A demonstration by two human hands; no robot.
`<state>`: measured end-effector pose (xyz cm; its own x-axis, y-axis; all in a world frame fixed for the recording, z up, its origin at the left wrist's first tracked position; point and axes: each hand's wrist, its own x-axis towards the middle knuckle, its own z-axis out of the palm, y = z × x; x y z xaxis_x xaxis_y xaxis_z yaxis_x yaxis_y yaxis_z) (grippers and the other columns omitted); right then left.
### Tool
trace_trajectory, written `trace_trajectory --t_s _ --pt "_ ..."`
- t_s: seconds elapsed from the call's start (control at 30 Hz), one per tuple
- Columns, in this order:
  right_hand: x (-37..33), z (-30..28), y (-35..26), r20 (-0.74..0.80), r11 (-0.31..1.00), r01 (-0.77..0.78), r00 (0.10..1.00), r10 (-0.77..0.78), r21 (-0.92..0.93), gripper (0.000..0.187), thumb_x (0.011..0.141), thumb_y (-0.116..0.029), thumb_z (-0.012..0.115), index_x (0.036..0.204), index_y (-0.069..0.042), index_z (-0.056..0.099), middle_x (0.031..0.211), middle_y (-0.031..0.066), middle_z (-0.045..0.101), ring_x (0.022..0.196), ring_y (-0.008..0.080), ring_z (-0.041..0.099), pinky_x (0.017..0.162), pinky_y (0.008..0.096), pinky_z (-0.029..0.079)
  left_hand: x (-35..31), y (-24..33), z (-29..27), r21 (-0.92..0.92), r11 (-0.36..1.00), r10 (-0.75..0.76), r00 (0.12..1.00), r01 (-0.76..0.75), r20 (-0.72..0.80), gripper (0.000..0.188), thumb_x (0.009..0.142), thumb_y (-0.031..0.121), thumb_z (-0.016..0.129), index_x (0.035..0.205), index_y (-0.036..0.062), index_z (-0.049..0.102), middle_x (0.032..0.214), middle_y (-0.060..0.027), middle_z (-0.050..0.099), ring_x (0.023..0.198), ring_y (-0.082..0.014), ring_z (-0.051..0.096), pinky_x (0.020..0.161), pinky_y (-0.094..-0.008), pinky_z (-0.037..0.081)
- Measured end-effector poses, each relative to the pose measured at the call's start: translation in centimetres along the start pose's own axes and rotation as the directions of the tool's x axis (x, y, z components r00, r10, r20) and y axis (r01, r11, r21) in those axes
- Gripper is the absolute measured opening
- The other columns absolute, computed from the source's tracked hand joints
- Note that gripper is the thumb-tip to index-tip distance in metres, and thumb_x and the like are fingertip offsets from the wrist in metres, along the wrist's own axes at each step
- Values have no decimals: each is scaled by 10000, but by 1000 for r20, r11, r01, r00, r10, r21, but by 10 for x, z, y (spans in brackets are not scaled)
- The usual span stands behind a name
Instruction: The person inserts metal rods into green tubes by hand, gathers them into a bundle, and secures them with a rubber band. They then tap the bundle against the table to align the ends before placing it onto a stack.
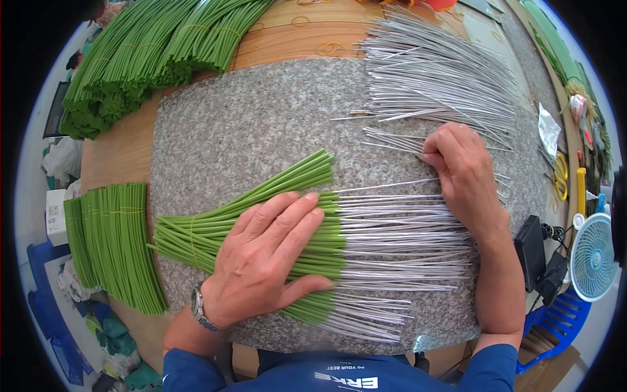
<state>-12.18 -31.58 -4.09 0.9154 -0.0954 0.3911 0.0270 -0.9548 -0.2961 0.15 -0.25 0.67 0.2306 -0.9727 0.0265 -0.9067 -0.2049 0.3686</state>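
Observation:
A fanned bundle of green plastic tubes (330,245) lies on the speckled grey stone slab (241,124), tied near its left end with a yellow rubber band (192,238). My left hand (261,261) rests on the bundle, fingers stretched out and thumb spread. Silvery metal wires (405,245) stick out of the right ends of many tubes; the upper tubes have none showing. Above them, my right hand (467,170) pinches at a small group of loose metal wires (392,140) with thumb and fingers. How many wires it grips is hidden.
A large pile of metal wires (431,72) lies at the back right. Banded green tube bundles (144,52) stand at the back left, with another tube bundle (117,242) at the left. Yellow-handled scissors (560,176), a black box (530,253) and a small fan (593,257) are at the right.

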Motion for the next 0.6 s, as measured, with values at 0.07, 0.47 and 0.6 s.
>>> trace_trajectory --t_s 0.07,0.47,0.6 --pt "3 -4 -4 -22 999 31 999 -31 7 127 911 -52 718 953 -70 600 903 90 602 891 302 614 852 431 486 0 1 0 19 1000 6 1000 -6 -5 832 852 513 831 1440 -33 611 1530 -194 595 1412 -387 553 1170 -496 451" --pt "-1 -1 -36 56 979 196 978 -199 56 152 861 -54 639 1012 -61 618 946 75 636 886 252 673 802 392 553 -2 -1 1 16 1000 -7 1000 7 8 887 839 584 826 1458 -14 615 1539 -187 610 1452 -409 544 1208 -513 422" --pt "-3 1 -33 56 980 177 982 -182 87 156 860 -49 638 1015 -58 622 946 75 638 885 263 672 804 398 558 -1 0 -1 13 1000 0 1000 -1 13 842 847 513 828 1450 -32 608 1536 -192 587 1455 -392 529 1203 -497 431"
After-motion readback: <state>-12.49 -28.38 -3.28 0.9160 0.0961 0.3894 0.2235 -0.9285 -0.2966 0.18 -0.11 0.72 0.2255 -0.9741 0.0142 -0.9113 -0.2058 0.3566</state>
